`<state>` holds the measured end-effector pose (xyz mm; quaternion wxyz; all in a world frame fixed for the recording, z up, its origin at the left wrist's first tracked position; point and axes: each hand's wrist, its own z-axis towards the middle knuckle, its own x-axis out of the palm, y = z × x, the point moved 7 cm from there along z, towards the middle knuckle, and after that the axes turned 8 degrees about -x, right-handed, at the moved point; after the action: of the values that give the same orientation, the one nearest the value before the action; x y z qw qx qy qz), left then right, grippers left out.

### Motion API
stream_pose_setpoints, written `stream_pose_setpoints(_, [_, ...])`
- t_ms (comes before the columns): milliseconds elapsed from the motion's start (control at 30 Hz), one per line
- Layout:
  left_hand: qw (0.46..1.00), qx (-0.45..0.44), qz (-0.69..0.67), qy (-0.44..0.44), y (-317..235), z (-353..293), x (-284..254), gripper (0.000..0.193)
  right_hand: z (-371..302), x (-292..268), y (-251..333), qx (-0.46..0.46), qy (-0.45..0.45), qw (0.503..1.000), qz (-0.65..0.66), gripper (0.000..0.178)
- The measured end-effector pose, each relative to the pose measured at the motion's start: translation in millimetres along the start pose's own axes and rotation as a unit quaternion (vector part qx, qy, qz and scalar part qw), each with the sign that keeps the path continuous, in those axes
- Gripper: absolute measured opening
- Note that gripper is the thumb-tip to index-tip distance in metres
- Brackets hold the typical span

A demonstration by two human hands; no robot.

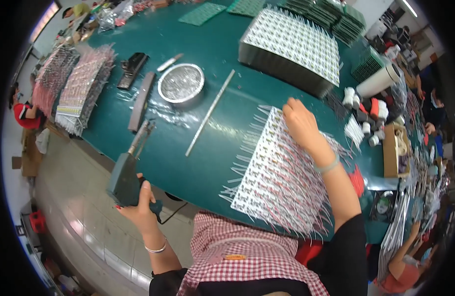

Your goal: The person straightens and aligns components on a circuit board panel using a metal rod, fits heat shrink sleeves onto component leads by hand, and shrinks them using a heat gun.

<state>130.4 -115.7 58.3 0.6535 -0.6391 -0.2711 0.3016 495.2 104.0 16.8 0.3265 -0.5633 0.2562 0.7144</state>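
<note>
My left hand (141, 207) is wrapped round the grip of a dark green soldering gun (122, 177), off the table's front edge. Its metal tip points up over the table. A white circuit board panel (257, 185) lies at an angle near the table's front edge. Rows of thin white and red wires stick out from its surface and its sides. At the panel's far edge rests my right hand (301, 122), fingers bent and pressed together. Whatever they pinch is too small to make out.
On the green table (173, 167) lie a thin metal strip (210, 113), a dark bar (141, 101) and a metal bowl (160, 91). A tall stack of white panels (291, 44) stands behind. Wired panels (84, 89) are at left, a cardboard box (391, 165) at right. Other people work around.
</note>
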Motion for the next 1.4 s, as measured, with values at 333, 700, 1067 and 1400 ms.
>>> stream_pose_setpoints(333, [1.0,0.013,0.017,0.005,0,-26,-24,0.03,10,21,-30,0.042,-0.058,0.987,0.146,0.004])
stream_pose_setpoints(700, [0.969,-0.155,0.059,0.181,40,-118,-33,0.038,-63,-65,122,0.019,-0.167,0.933,0.319,0.008])
stream_pose_setpoints(1067, [0.948,-0.079,0.131,0.28,31,-138,-6,0.024,-113,-32,169,0.149,-0.163,0.925,0.31,0.013])
stream_pose_setpoints(1400, [0.922,0.002,0.182,0.342,28,-145,8,0.019,-116,-25,177,0.137,-0.171,0.939,0.264,0.015])
